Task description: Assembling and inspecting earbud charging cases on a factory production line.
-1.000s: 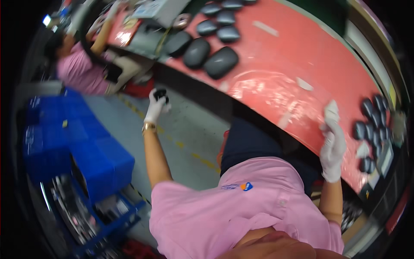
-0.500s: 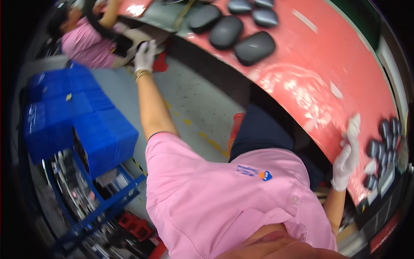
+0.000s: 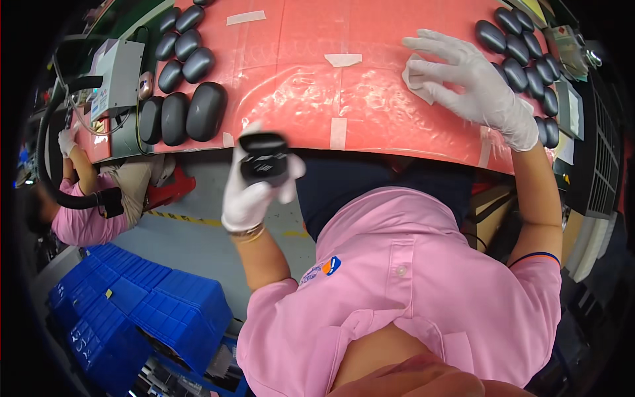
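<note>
My left hand (image 3: 241, 202), in a white glove, holds a small dark earbud case (image 3: 266, 169) just off the table's near edge. Its lid stands up, and the dark inside faces me, slightly blurred. My right hand (image 3: 493, 99), also gloved, is over the right part of the pink-covered table (image 3: 291, 86). Thumb and fingers close on a folded white cloth (image 3: 417, 81), while the uppermost finger stretches out past it. The nearest closed dark cases (image 3: 516, 73) lie to the right of this hand.
Large dark rounded cases (image 3: 174, 119) and several smaller ones (image 3: 188, 44) line the table's left side. Beyond them stand a grey box-shaped device (image 3: 122, 76) and a black hose (image 3: 45, 145). A co-worker in pink (image 3: 89, 208) sits at left, above blue crates (image 3: 178, 311).
My view has turned toward the table. My left hand, stretched out with no case visible in it before, now holds the opened earbud case near the edge. The white cloth stays in my right hand.
</note>
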{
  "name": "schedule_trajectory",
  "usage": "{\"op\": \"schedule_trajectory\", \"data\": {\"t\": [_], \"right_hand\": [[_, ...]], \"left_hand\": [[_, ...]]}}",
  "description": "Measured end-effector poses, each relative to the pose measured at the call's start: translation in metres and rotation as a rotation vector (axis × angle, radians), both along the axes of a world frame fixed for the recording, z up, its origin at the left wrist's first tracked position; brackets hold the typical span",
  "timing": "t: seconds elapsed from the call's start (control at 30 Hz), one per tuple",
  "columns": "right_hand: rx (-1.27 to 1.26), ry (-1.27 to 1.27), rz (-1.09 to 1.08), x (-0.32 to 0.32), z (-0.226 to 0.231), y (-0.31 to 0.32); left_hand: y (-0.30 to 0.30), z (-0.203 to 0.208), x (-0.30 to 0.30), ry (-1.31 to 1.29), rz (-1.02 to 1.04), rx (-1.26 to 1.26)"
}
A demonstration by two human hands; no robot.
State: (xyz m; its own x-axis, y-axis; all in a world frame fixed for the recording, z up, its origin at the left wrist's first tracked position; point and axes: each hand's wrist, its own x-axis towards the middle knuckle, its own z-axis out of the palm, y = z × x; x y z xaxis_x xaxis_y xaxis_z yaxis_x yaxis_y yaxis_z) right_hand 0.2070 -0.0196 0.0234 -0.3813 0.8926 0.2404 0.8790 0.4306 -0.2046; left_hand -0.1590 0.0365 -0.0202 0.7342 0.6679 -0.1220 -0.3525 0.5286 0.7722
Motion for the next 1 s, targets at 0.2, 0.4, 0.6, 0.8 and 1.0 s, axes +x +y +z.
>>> {"op": "schedule_trajectory", "data": {"t": [0.2,0.4,0.6,0.8,1.0], "right_hand": [[-0.007,-0.059,0.104,0.008,-0.022,-0.009],[0.130,-0.104,0.071,0.005,-0.017,-0.019],[0.194,-0.257,0.340,-0.024,-0.013,0.003],[0.149,-0.332,0.299,-0.028,-0.007,0.009],[0.041,-0.291,0.193,-0.033,-0.008,-0.015]], "left_hand": [[0.002,0.016,0.101,-0.041,-0.406,-0.176],[0.008,0.004,0.129,0.057,-0.541,-0.258],[0.004,0.012,0.135,0.222,-0.489,-0.211],[0.004,0.010,0.135,0.247,-0.488,-0.198],[0.002,0.010,0.136,0.264,-0.479,-0.118]]}}
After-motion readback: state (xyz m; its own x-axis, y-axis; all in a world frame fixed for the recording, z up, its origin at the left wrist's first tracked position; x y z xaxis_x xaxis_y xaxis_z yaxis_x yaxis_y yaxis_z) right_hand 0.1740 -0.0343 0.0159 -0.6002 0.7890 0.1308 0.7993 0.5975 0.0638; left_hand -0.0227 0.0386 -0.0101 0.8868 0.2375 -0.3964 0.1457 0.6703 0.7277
